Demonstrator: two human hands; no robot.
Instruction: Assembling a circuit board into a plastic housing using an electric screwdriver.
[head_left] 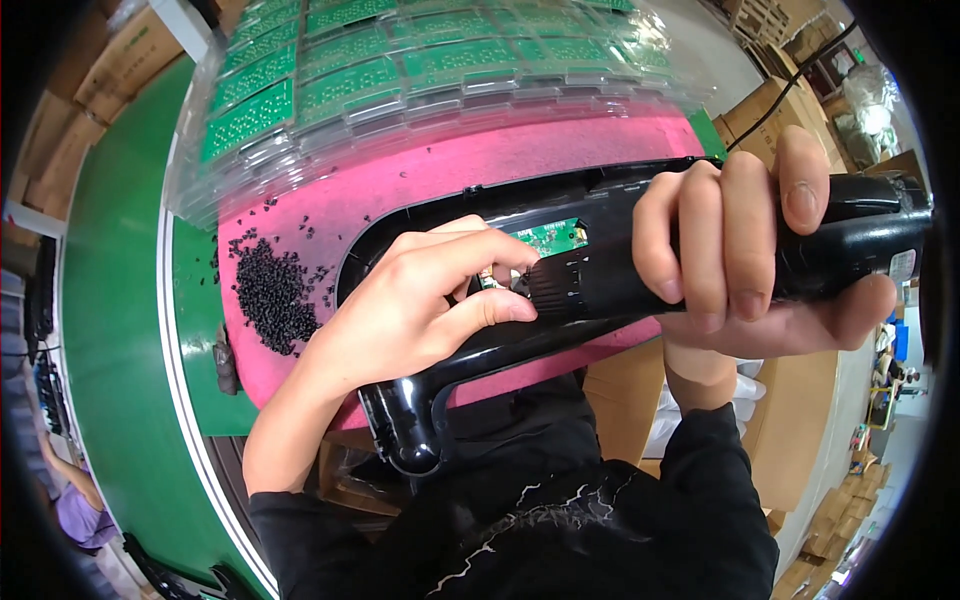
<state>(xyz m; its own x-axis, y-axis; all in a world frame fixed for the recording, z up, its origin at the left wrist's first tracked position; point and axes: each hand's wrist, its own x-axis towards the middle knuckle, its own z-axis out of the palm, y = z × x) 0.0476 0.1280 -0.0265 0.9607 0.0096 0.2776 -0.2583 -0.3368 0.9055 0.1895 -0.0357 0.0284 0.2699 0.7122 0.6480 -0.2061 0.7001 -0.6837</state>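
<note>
A glossy black plastic housing [610, 293] lies across the front of the pink mat, its curved end [408, 425] toward me at the lower left. Around its thick, round right part my right hand [735, 240] is closed, fingers over the top and thumb below. A small green circuit board [555, 237] shows in an opening of the housing. Over that opening my left hand [420, 290] bends in, thumb and forefinger pinched beside the board and a ribbed black section. What sits between those fingertips, if anything, is hidden.
A pile of tiny black parts [272, 297] lies on the pink mat [450, 150]. Behind stand stacked clear trays [400, 75] of green boards. An open cardboard box [800, 420] is at the near right. Far left, a person in purple [82, 515] is partly visible.
</note>
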